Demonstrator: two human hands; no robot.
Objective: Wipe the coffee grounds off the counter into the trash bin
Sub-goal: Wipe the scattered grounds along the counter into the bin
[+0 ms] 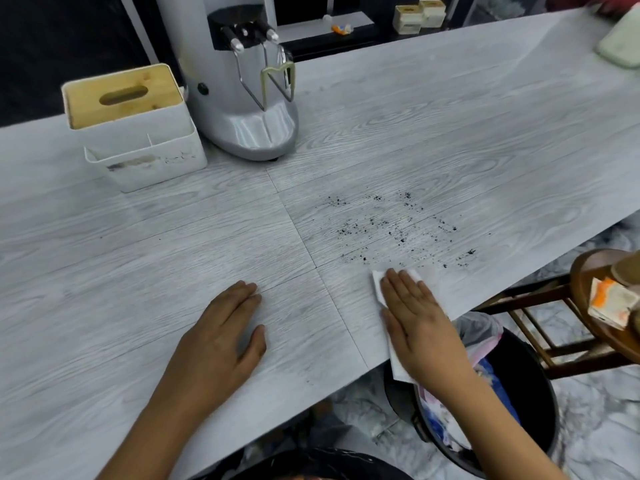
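Dark coffee grounds (394, 230) lie scattered over the pale wood-grain counter (138, 258), right of centre. My right hand (420, 323) lies flat, fingers straight, pressing a white tissue (381, 289) onto the counter just in front of the grounds, near the front edge. Part of the tissue hangs over that edge. My left hand (221, 334) rests flat on the counter to the left, holding nothing. A black trash bin (530, 386) with a plastic liner and rubbish inside stands on the floor below the edge, under my right forearm.
A silver coffee grinder (242, 98) and a white tissue box with a wooden lid (135, 126) stand at the back left. A wooden stool (568, 327) with packets on it is at the right. A pale cloth (621, 46) lies far right.
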